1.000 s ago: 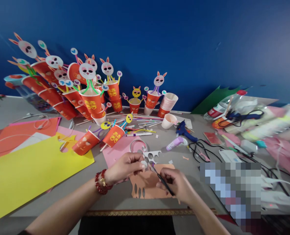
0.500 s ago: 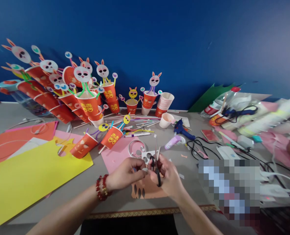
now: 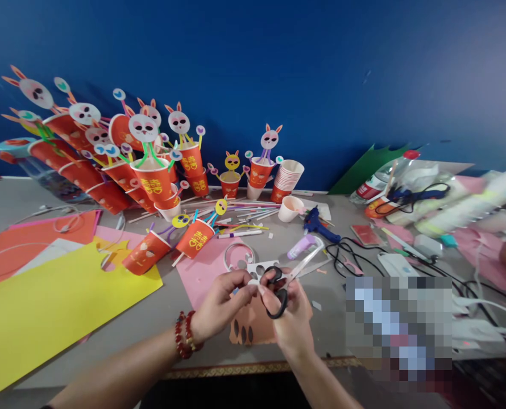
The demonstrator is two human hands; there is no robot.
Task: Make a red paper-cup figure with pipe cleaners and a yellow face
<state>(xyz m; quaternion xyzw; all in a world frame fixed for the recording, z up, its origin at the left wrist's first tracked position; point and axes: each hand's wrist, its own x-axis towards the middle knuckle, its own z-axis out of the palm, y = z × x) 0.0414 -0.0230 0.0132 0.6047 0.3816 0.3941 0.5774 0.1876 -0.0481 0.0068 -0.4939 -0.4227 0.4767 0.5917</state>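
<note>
My right hand (image 3: 293,318) grips black-handled scissors (image 3: 293,275), fingers through the loops, blades pointing up and to the right. My left hand (image 3: 221,298), with a red bead bracelet on the wrist, pinches a small white paper piece (image 3: 253,282) at its fingertips, right against the right hand's fingers. Under both hands lies an orange paper sheet (image 3: 247,329) with ear-shaped cut-outs. A white strip with round holes (image 3: 259,268) rests just beyond my fingers.
Red paper cups with bunny faces on straws (image 3: 153,170) crowd the back left. Yellow paper (image 3: 57,301), pink paper (image 3: 202,267), a blue glue gun (image 3: 316,224), a glue stick (image 3: 301,247), stacked cups (image 3: 287,177), straws and black cables (image 3: 347,255) cover the table.
The scissors swung from pointing down-left to upright, then to up-right. My right hand rose toward my left hand, and both now meet above the orange sheet.
</note>
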